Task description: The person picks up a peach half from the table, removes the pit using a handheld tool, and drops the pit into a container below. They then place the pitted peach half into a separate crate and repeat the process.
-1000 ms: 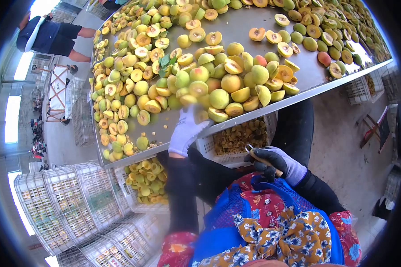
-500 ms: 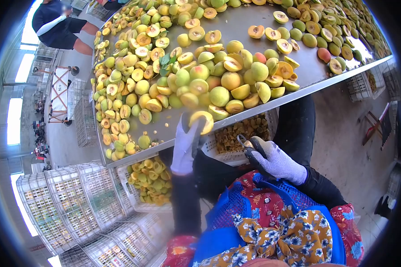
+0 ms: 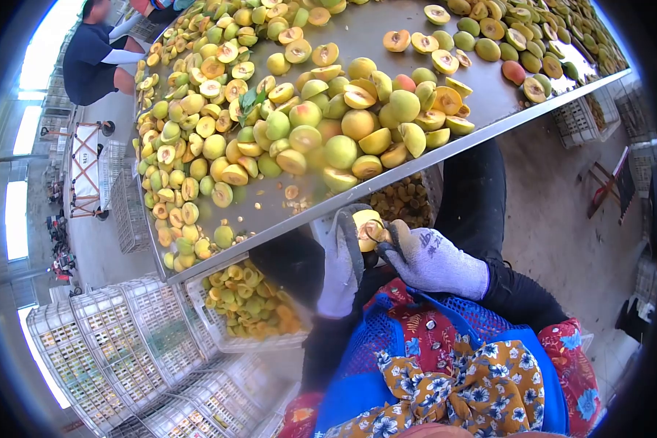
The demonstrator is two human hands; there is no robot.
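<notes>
My left hand [image 3: 342, 252], in a pale glove with dark fingers, grips an apricot half [image 3: 365, 220] with its cut face and brown pit showing. My right hand [image 3: 436, 257], gloved alike, is closed around a pitting tool [image 3: 379, 233] with a small metal loop. The loop touches the fruit's cut face around the pit; most of the handle is hidden by the fingers. Both hands are just below the edge of a metal table [image 3: 482, 137]. Whole and halved apricots [image 3: 341, 152] are heaped on it.
A crate of fruit pieces [image 3: 252, 296] stands at the lower left beside stacked white crates [image 3: 117, 328]. Brown scraps fill another crate [image 3: 409, 201] under the table edge. A co-worker [image 3: 91, 55] is at the upper left. A folding stool [image 3: 613, 186] stands right.
My left hand has brought the apricot half down from the table edge to my right hand. The tool's loop has moved from free air onto the cut face. The view has shifted slightly.
</notes>
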